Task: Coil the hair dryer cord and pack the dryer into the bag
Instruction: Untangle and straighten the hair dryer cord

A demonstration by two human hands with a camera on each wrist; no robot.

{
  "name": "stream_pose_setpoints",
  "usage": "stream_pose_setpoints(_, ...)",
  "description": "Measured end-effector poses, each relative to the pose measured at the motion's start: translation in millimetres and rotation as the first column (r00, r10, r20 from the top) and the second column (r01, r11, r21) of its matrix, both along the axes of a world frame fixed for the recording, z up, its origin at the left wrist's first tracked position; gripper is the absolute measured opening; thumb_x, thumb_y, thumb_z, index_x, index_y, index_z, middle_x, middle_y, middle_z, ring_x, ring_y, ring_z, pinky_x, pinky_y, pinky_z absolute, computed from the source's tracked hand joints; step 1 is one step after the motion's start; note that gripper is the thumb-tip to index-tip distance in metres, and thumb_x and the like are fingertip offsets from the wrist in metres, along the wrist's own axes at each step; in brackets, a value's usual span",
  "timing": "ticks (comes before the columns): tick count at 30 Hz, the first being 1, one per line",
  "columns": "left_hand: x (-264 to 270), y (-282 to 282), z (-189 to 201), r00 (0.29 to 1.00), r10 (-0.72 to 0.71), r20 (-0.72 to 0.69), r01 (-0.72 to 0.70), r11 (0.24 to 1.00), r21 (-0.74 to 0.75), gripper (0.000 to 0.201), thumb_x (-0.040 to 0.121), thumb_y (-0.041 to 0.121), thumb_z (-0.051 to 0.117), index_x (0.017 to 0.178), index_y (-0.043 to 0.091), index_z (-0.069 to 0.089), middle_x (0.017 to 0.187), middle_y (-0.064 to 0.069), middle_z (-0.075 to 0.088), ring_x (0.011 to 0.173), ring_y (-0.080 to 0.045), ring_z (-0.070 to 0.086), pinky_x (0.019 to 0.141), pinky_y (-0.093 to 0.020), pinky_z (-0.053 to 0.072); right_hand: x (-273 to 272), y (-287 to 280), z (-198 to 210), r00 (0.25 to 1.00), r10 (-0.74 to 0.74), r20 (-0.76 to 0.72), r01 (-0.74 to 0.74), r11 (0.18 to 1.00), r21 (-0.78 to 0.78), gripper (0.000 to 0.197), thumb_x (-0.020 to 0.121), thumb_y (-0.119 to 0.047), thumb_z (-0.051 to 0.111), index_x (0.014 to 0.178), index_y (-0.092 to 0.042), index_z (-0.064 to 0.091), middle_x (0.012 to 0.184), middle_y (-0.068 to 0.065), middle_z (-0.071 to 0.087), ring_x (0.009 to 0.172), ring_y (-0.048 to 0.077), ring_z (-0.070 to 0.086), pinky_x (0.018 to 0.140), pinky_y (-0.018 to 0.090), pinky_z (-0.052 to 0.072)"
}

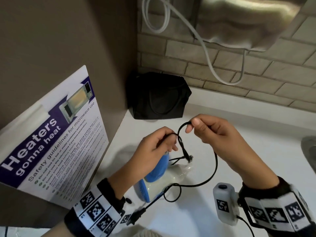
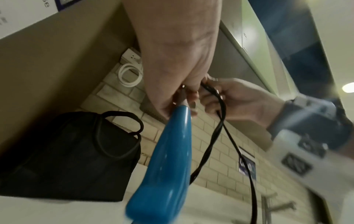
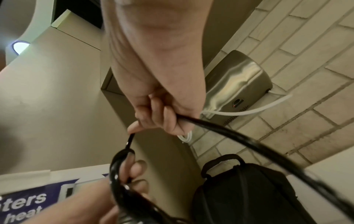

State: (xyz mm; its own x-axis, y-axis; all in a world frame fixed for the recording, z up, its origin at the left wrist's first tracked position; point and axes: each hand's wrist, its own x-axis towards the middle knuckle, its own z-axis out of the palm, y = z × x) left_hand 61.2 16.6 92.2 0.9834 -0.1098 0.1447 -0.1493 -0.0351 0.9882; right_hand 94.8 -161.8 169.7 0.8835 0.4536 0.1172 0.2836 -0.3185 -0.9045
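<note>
A blue and white hair dryer (image 1: 154, 177) lies on the white counter (image 1: 248, 134), its blue handle (image 2: 168, 159) rising toward my left hand. My left hand (image 1: 157, 146) pinches gathered loops of the black cord (image 1: 214, 161) just above the handle's end. My right hand (image 1: 213, 130) pinches the cord a little to the right, at the top of a raised bend. The rest of the cord (image 3: 249, 144) hangs in a loose loop down to the counter. The black bag (image 1: 158, 96) stands in the corner behind both hands, handles (image 2: 122, 121) up.
A microwave safety poster (image 1: 51, 142) leans on the brown wall at left. A metal hand dryer (image 3: 239, 87) with a white cable (image 1: 205, 53) hangs on the tiled wall above. A sink edge (image 1: 308, 151) shows at far right.
</note>
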Motion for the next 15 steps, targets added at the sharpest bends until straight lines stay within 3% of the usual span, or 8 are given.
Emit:
stream_pose_setpoints(3, 2, 6, 1, 0.997, 0.023, -0.068, -0.031, 0.993, -0.118, 0.024, 0.096, 0.023, 0.045, 0.076, 0.018, 0.057, 0.061, 0.004, 0.047, 0.069, -0.010, 0.057, 0.095, -0.049, 0.049, 6, -11, -6, 0.992, -0.121, 0.029, 0.122, 0.992, -0.033, 0.031, 0.093, -0.038, 0.048, 0.075, -0.019, 0.065, 0.056, -0.006, 0.034, 0.055, 0.010, 0.030, 0.054, 0.018, 0.028)
stream_pose_setpoints(6, 3, 13, -2, 0.989, 0.093, -0.116, -0.116, 0.971, -0.210, 0.025, 0.095, 0.028, 0.045, 0.076, 0.016, 0.057, 0.057, 0.004, 0.041, 0.064, -0.011, 0.048, 0.088, -0.043, 0.047, 7, -20, -14, 0.983, -0.183, 0.004, 0.183, 0.983, 0.001, 0.030, 0.094, -0.034, 0.049, 0.076, -0.017, 0.065, 0.054, -0.009, 0.035, 0.055, 0.009, 0.031, 0.055, 0.017, 0.030)
stream_pose_setpoints(11, 5, 26, -5, 0.970, 0.161, -0.182, -0.215, 0.917, -0.336, 0.026, 0.094, 0.029, 0.044, 0.082, 0.015, 0.063, 0.053, 0.005, 0.037, 0.060, -0.012, 0.043, 0.080, -0.034, 0.040, 8, -31, -31, 0.964, -0.262, -0.035, 0.261, 0.965, -0.036, 0.028, 0.095, -0.032, 0.050, 0.076, -0.020, 0.066, 0.060, -0.002, 0.043, 0.061, 0.013, 0.039, 0.064, 0.029, 0.033)
stream_pose_setpoints(15, 2, 29, -7, 0.972, 0.132, -0.194, -0.191, 0.925, -0.329, 0.031, 0.091, 0.034, 0.044, 0.097, 0.012, 0.066, 0.052, 0.006, 0.039, 0.061, -0.013, 0.040, 0.079, -0.035, 0.037, 6, -30, -44, 0.977, -0.192, -0.089, 0.176, 0.970, -0.166, 0.028, 0.095, -0.033, 0.050, 0.075, -0.023, 0.068, 0.063, -0.002, 0.054, 0.062, 0.011, 0.047, 0.063, 0.025, 0.037)
